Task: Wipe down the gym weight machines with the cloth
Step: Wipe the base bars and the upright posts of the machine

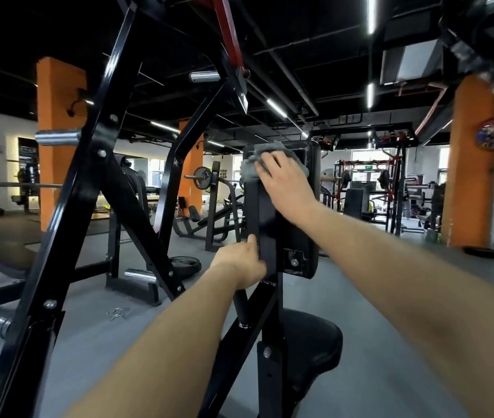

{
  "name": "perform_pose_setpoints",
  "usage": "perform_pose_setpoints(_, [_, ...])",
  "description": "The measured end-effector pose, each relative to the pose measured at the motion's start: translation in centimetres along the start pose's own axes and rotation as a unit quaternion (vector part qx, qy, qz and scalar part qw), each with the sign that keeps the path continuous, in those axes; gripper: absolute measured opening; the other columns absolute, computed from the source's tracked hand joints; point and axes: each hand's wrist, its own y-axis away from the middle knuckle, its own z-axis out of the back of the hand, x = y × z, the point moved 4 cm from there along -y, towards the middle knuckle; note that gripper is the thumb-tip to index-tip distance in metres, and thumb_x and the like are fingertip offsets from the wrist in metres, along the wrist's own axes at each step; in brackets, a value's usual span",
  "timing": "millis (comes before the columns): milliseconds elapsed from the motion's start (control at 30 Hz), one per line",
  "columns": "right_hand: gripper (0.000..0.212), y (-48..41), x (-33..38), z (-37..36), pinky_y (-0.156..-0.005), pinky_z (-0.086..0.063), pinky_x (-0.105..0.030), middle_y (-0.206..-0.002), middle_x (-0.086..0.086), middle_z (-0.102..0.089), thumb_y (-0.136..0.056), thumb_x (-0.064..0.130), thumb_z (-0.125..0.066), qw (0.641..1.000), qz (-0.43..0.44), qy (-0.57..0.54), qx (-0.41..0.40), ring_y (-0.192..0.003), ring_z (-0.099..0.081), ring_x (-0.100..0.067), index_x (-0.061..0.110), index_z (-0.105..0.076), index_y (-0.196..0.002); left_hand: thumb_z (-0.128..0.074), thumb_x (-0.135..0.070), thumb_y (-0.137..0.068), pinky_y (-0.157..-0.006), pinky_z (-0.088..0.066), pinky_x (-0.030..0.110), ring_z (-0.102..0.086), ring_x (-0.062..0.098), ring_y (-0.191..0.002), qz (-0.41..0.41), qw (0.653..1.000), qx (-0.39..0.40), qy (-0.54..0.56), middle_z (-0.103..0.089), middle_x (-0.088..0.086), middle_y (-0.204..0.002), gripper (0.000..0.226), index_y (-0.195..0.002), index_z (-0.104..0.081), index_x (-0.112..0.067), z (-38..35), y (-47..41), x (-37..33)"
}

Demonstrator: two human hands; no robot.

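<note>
A black weight machine stands right in front of me, its upright post [265, 224] carrying a black back pad [309, 236]. My right hand [285, 184] presses a grey cloth [253, 162] with straight fingers against the top of the pad's back plate. Lower down, my left hand [241, 262] grips the edge of the upright post, thumb pointing up. A round black seat [312, 351] sits below the pad, at the post's right.
The machine's slanted black frame [89, 182] with chrome plate pegs [57, 137] fills the left. A weight plate [185, 263] and a spring collar [117, 313] lie on the grey floor. Orange pillars [58, 116], benches and racks stand behind.
</note>
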Motion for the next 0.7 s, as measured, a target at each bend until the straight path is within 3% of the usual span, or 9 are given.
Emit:
perform_pose_setpoints(67, [0.069,2.9,1.4,-1.3,-0.085,-0.058,-0.044,-0.137,-0.015,-0.052,-0.074,0.0,-0.079,0.996,-0.065,-0.059,0.006,-0.119,-0.048,-0.035,0.004,-0.058,-0.14,-0.045,-0.035,-0.097,-0.077,-0.04,0.04,-0.055,0.031,-0.094,-0.002,1.0,0.0,-0.001,-0.065,0.009,-0.111,0.025,-0.113,-0.042,-0.016,0.0,0.1,-0.1])
perform_pose_setpoints(200, [0.066,8.1,4.9,-3.7,-0.073,-0.062,-0.04,-0.135,-0.011,-0.048,-0.077,-0.001,-0.078,0.978,-0.138,-0.155,0.029,-0.123,-0.043,-0.033,0.009,-0.059,-0.14,-0.044,-0.037,-0.096,-0.078,-0.043,0.041,-0.06,0.032,-0.101,-0.009,1.0,-0.01,-0.005,-0.066,0.008,-0.109,0.027,-0.113,-0.043,-0.016,0.1,0.1,0.2])
perform_pose_setpoints(267, [0.055,8.1,5.0,-3.7,-0.076,-0.062,-0.04,-0.131,-0.011,-0.049,-0.083,-0.001,-0.072,0.97,-0.156,-0.186,0.015,-0.122,-0.044,-0.032,0.009,-0.061,-0.136,-0.044,-0.038,-0.095,-0.079,-0.045,0.041,-0.06,0.031,-0.099,-0.009,1.0,-0.011,-0.006,-0.067,0.007,-0.109,0.029,-0.115,-0.044,-0.017,0.0,0.0,0.4])
perform_pose_setpoints(400, [0.042,3.6,2.6,-1.4,-0.098,-0.055,-0.034,-0.134,-0.011,-0.048,-0.09,0.002,-0.066,0.946,-0.225,-0.23,-0.049,-0.126,-0.046,-0.03,0.008,-0.058,-0.131,-0.044,-0.043,-0.096,-0.075,-0.044,0.04,-0.06,0.03,-0.094,-0.01,1.0,-0.016,-0.012,-0.067,0.005,-0.102,0.031,-0.116,-0.045,-0.019,-0.1,-0.1,0.6])
perform_pose_setpoints(567, [0.036,0.9,0.8,0.6,-0.101,-0.05,-0.032,-0.136,-0.006,-0.054,-0.098,0.005,-0.059,0.888,-0.315,-0.307,-0.132,-0.123,-0.053,-0.024,0.011,-0.057,-0.133,-0.048,-0.048,-0.095,-0.073,-0.042,0.038,-0.063,0.031,-0.098,-0.021,0.999,-0.027,-0.016,-0.068,0.004,-0.103,0.037,-0.12,-0.044,-0.021,-0.4,-0.4,0.3])
perform_pose_setpoints(700, [0.035,6.4,3.6,-1.7,-0.102,-0.048,-0.035,-0.135,-0.006,-0.061,-0.101,0.009,-0.056,0.859,-0.382,-0.324,-0.108,-0.127,-0.056,-0.025,0.01,-0.054,-0.136,-0.047,-0.046,-0.095,-0.075,-0.047,0.04,-0.064,0.031,-0.097,-0.024,0.999,-0.03,-0.013,-0.068,0.005,-0.103,0.036,-0.12,-0.045,-0.02,-0.4,-0.5,0.3])
